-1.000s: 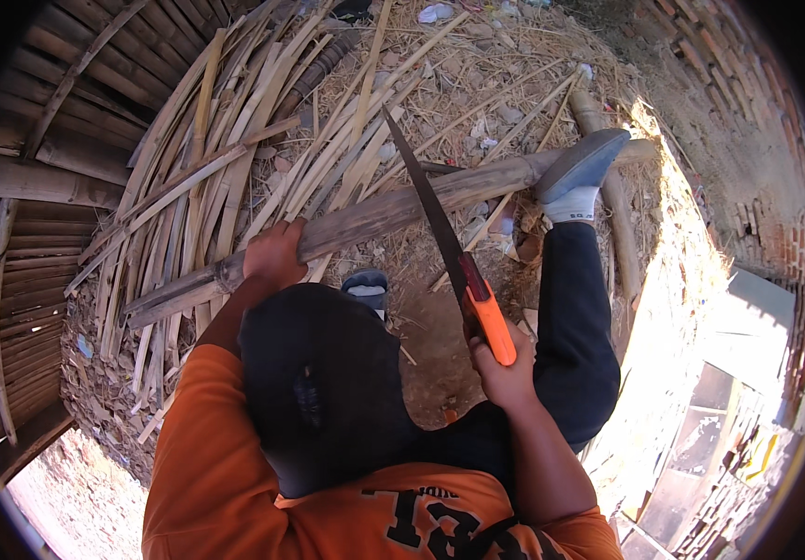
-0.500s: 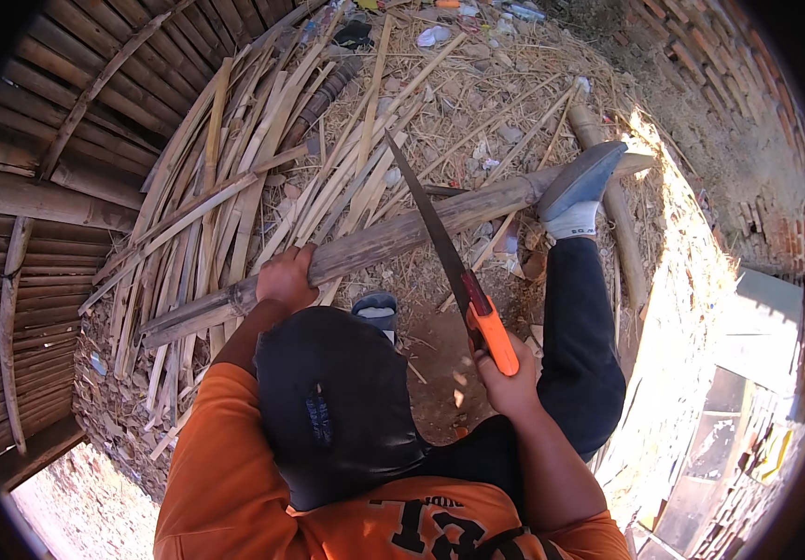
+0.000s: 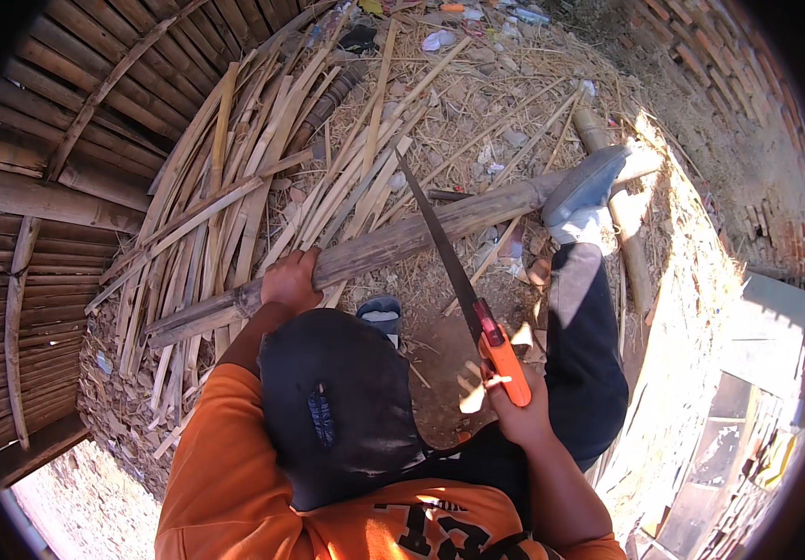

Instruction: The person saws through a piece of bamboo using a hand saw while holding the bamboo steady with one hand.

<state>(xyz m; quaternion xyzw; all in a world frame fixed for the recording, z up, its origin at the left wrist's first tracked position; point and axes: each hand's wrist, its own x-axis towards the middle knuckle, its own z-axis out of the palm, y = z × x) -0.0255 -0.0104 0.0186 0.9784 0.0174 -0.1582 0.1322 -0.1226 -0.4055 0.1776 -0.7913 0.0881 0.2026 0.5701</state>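
My left hand [image 3: 291, 281] grips a long thick bamboo pole [image 3: 393, 245] that lies across the ground from lower left to upper right. My right hand [image 3: 512, 409] holds the orange handle of a hand saw [image 3: 459, 282], whose dark blade crosses the pole near its middle. My right foot in a grey shoe [image 3: 582, 185] presses on the pole's far end. The toe of my other shoe [image 3: 381, 311] shows just below the pole. A dark cap and orange shirt fill the lower part of the view.
A heap of split bamboo strips [image 3: 262, 187] lies behind the pole. A wall of bamboo poles [image 3: 38, 196] stands at the left. Straw and litter cover the ground beyond. A brick wall [image 3: 748, 112] rises at the right, with another bamboo piece [image 3: 628, 243] beside it.
The saw has slid along its cut through the pole, with my right hand shifting slightly lower. My left hand stays clamped on the pole and my foot stays on its end.
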